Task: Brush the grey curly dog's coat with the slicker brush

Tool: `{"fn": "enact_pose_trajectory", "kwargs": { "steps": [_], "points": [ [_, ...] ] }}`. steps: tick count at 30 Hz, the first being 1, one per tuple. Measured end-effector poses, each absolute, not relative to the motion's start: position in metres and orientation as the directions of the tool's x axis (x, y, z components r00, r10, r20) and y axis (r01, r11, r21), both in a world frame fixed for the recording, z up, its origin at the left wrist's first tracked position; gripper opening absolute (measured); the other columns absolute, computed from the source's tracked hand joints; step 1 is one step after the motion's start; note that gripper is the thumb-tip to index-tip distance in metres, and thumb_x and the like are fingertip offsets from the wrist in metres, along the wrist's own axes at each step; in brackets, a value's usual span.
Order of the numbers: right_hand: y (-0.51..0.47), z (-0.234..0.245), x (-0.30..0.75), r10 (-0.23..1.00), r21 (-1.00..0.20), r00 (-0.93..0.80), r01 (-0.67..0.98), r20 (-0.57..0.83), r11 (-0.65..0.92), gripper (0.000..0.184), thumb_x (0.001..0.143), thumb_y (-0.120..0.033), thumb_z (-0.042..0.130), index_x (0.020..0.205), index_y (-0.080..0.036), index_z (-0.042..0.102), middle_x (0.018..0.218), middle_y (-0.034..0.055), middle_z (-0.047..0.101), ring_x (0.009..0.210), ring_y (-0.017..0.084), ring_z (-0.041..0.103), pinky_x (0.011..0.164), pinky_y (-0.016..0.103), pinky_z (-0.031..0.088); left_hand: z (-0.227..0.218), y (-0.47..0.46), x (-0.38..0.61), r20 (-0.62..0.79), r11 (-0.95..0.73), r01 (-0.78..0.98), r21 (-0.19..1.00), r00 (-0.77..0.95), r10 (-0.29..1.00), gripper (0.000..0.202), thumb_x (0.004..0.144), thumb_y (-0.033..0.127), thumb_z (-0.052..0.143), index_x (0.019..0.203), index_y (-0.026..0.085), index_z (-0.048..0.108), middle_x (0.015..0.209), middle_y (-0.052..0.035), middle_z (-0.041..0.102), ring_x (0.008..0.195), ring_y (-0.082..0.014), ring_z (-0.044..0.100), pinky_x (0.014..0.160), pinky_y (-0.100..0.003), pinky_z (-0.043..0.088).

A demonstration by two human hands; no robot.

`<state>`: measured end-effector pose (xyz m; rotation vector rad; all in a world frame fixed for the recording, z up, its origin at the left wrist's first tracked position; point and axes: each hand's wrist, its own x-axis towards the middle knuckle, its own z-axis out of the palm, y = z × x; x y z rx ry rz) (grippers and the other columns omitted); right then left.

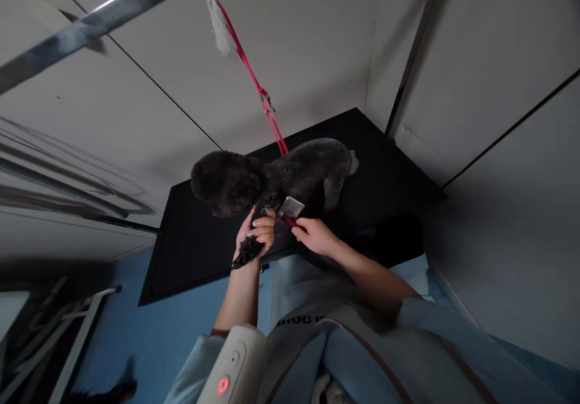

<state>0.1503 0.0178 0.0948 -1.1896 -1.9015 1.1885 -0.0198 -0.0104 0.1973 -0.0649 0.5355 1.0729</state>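
A small dark curly dog (281,177) stands on a black grooming table (389,180), its head to the left. A red leash (254,81) runs from its neck up to a metal bar. My left hand (254,232) is closed round the dog's front leg, with the paw sticking out below my fingers. My right hand (317,235) grips the red handle of a slicker brush (291,209), whose flat grey head rests against the dog's chest, just right of the held leg.
White panelled walls (498,60) close in behind and to the right of the table. The metal bar (90,23) crosses the upper left. A white device with a red light (229,368) hangs at my chest. Metal framing (67,343) lies at lower left on blue floor.
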Motion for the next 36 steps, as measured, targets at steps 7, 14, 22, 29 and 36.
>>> {"fn": "enact_pose_trajectory", "kwargs": {
  "steps": [7,14,22,29,36],
  "points": [
    [0.024,0.088,0.152,0.925,-0.816,-0.368,0.560,-0.090,0.144,0.022,0.084,-0.026,0.055,0.067,-0.018,0.067,0.063,0.0046,0.067,0.056,0.014,0.057,0.053,0.024,0.032,0.195,-0.022,-0.034,-0.476,0.467,-0.832,0.300,0.293,0.829,0.021,0.097,0.031,0.040,0.099,0.013,0.050,0.055,0.0071,0.048,0.030,0.0018,0.043,0.031,-0.005,0.029],
    [0.011,0.094,0.133,0.913,-0.931,-0.403,0.309,0.057,0.194,0.018,0.085,-0.025,0.055,0.075,-0.016,0.067,0.067,0.0029,0.068,0.060,0.013,0.059,0.057,0.022,0.038,0.197,-0.035,-0.040,-0.467,0.476,-0.837,0.270,0.319,0.825,0.020,0.094,0.027,0.041,0.106,0.013,0.048,0.054,0.0072,0.048,0.029,0.0013,0.042,0.030,-0.004,0.028],
    [-0.002,0.086,0.128,0.913,-0.929,-0.387,0.275,0.131,0.249,0.016,0.086,-0.027,0.054,0.085,-0.017,0.067,0.075,0.0032,0.070,0.067,0.015,0.062,0.062,0.023,0.042,0.203,-0.055,-0.037,-0.421,0.493,-0.828,0.267,0.360,0.833,0.015,0.090,0.024,0.041,0.100,0.015,0.047,0.046,0.0096,0.043,0.024,0.0009,0.036,0.028,-0.004,0.024],
    [-0.014,0.095,0.133,0.891,-0.868,-0.405,0.346,0.205,0.357,0.018,0.088,-0.027,0.052,0.088,-0.019,0.069,0.081,0.0053,0.071,0.071,0.018,0.064,0.068,0.026,0.044,0.217,-0.066,-0.033,-0.461,0.546,-0.751,0.371,0.361,0.810,0.009,0.092,0.025,0.042,0.091,0.017,0.047,0.045,0.0088,0.041,0.024,0.0004,0.032,0.028,-0.005,0.024],
    [-0.024,0.085,0.132,0.911,-0.920,-0.406,0.324,0.076,0.221,0.018,0.087,-0.026,0.055,0.081,-0.017,0.069,0.072,0.0045,0.070,0.063,0.016,0.062,0.060,0.025,0.044,0.231,-0.072,-0.031,-0.501,0.571,-0.770,0.285,0.389,0.773,0.006,0.092,0.018,0.042,0.089,0.016,0.046,0.046,0.0077,0.048,0.027,0.0005,0.042,0.030,-0.001,0.029]
  ]
}}
